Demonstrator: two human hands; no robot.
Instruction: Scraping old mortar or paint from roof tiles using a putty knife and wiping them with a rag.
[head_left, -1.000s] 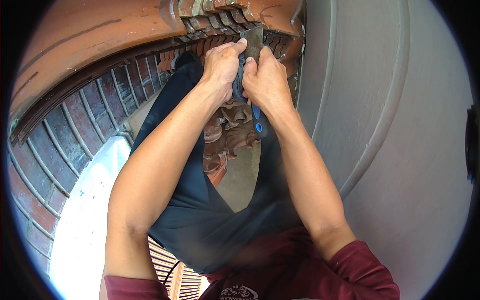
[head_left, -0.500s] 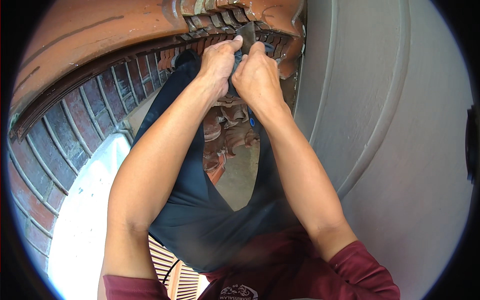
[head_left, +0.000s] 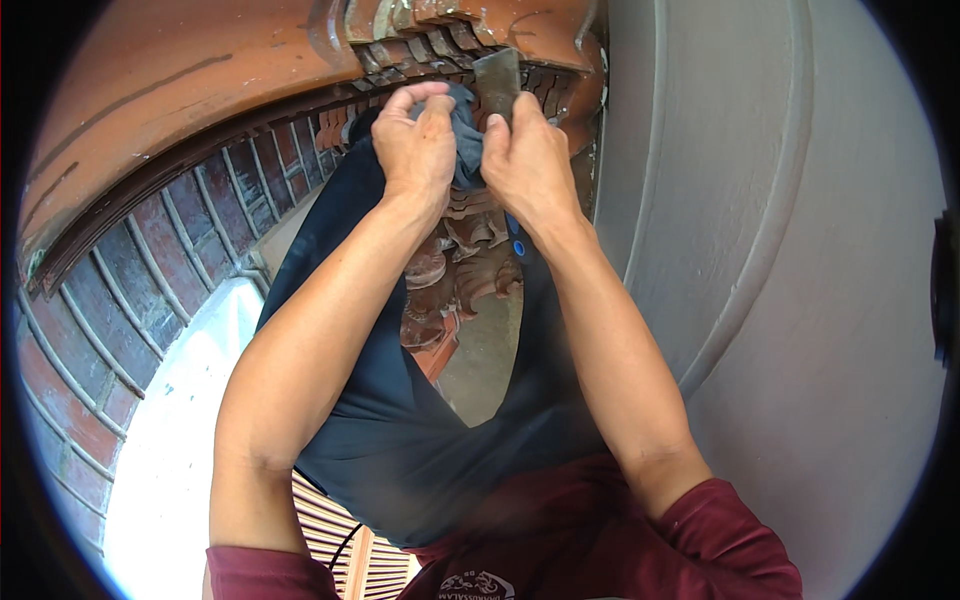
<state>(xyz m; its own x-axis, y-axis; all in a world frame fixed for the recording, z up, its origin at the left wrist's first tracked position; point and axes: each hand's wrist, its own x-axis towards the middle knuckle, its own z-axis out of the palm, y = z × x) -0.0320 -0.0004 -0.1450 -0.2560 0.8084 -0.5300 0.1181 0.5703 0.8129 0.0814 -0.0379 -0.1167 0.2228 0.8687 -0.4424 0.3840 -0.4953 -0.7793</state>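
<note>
While raised, left hand [head_left: 418,135] and right hand [head_left: 527,150] grip dark cloth [head_left: 462,125], grey tool [head_left: 497,75] above.

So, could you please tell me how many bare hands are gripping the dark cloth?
2. The left hand bunches the dark cloth at its top edge, and the right hand pinches it beside that, both up against the carved red woodwork. No others are visible.

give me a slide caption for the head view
Left hand and right hand grip a dark cloth beside a grey wall.
</note>
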